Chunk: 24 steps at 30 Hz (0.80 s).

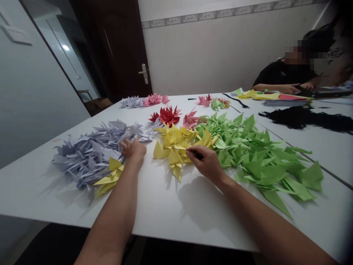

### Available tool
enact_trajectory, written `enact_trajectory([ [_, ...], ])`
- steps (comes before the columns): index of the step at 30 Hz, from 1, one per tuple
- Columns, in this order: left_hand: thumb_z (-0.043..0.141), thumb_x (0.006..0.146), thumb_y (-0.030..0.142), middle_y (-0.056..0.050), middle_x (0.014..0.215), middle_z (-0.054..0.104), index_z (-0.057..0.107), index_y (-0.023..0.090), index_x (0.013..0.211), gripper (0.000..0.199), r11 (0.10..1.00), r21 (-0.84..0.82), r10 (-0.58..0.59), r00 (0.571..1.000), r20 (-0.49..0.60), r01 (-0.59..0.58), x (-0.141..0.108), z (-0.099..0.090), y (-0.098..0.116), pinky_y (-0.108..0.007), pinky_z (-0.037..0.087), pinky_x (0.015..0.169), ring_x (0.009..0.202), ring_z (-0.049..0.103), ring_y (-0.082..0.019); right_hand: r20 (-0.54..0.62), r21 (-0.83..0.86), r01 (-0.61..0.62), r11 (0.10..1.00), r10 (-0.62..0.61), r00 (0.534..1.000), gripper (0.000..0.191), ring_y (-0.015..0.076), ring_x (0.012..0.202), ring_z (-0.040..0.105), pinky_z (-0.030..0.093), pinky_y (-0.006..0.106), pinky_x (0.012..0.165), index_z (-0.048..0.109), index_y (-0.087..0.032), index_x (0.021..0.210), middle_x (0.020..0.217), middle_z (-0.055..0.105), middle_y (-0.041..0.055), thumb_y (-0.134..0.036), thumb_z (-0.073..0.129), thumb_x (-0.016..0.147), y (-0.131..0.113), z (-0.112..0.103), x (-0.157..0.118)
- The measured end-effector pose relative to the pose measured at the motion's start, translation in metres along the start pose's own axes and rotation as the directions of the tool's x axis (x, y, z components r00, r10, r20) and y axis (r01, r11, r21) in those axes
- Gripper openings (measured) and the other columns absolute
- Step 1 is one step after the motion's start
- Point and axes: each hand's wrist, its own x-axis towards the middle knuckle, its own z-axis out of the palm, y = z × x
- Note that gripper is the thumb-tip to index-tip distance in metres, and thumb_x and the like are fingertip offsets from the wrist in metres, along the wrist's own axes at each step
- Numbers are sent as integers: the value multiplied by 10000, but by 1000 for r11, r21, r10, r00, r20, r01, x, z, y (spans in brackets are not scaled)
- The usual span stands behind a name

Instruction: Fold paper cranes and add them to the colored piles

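Observation:
My left hand [134, 149] reaches to the right edge of a heap of lavender origami cranes [93, 151], its fingers slightly spread against the paper. Beside that forearm lie a few yellow cranes [111, 175]. My right hand [206, 162] is closed, thumb and fingertips pinched together at the edge of a pile of yellow origami cranes [173, 143]. What the pinch holds, if anything, is hidden by the fingers. A large heap of green origami cranes [264, 154] spreads to the right of this hand.
Behind the yellow pile are red cranes [167, 116] and pink cranes [190, 119]. Smaller lavender cranes [132, 102] sit at the far edge. Black tassels [306, 117] and coloured paper sheets [271, 96] lie at right. A person in black [286, 75] works across the table.

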Motion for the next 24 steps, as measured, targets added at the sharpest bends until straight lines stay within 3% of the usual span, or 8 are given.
enact_trajectory([
  [4,654,546,55,-182,1103,646,689,205,786,285,1000,-10,23,999,40,-23,5,4,-6,-649,297,940,1194,452,-444,10,-1,-17,1000,17,1000,111,163,638,640,505,275,610,697,-183,804,744,712,53,-249,608,793,2,1,0],
  [8,630,553,45,-161,1053,679,696,205,846,340,998,-34,54,998,36,-53,7,3,-4,-630,348,917,1117,525,-419,8,-10,-13,1000,13,1000,123,165,634,639,497,270,597,699,-175,795,730,708,55,-254,605,796,1,1,0],
  [12,602,570,24,-119,939,711,694,185,875,357,989,-99,111,994,22,-108,6,-2,1,-514,437,914,1008,611,-342,7,-24,-9,1000,9,1000,119,161,624,637,493,265,586,696,-177,786,721,708,54,-250,603,794,0,0,-1],
  [15,551,645,29,-99,945,715,685,173,896,319,977,-142,159,987,-26,-162,5,-10,7,-431,447,950,1003,631,-286,4,-21,-8,1000,8,1000,114,161,623,638,494,266,583,694,-183,784,720,710,50,-252,604,793,0,0,-1],
  [17,509,703,45,-101,994,706,669,163,936,306,945,-228,211,969,-126,-236,4,-15,13,-389,441,974,1027,629,-252,1,-16,-7,1000,7,1000,112,163,626,640,496,268,588,694,-180,787,728,713,54,-251,606,792,0,0,0],
  [19,492,736,72,-99,1013,693,638,151,987,301,842,-416,250,931,-264,-344,1,-20,23,-346,456,964,1006,637,-210,-6,-10,-11,1000,11,1000,110,164,630,642,499,272,594,692,-182,787,737,715,55,-252,607,789,0,0,0],
  [21,511,736,110,-83,986,681,594,154,1027,305,647,-651,215,915,-343,-396,-7,-22,37,-311,499,896,947,649,-173,-20,-5,-26,1000,26,999,113,165,633,638,498,276,595,688,-189,782,735,711,52,-267,607,789,-1,0,0],
  [24,590,695,181,-27,902,659,544,200,1023,331,347,-912,163,972,-171,-218,-29,-22,60,-269,536,753,849,648,-138,-28,32,-87,996,88,996,151,161,630,620,486,278,589,680,-186,811,714,684,43,-319,611,796,-4,0,1],
])
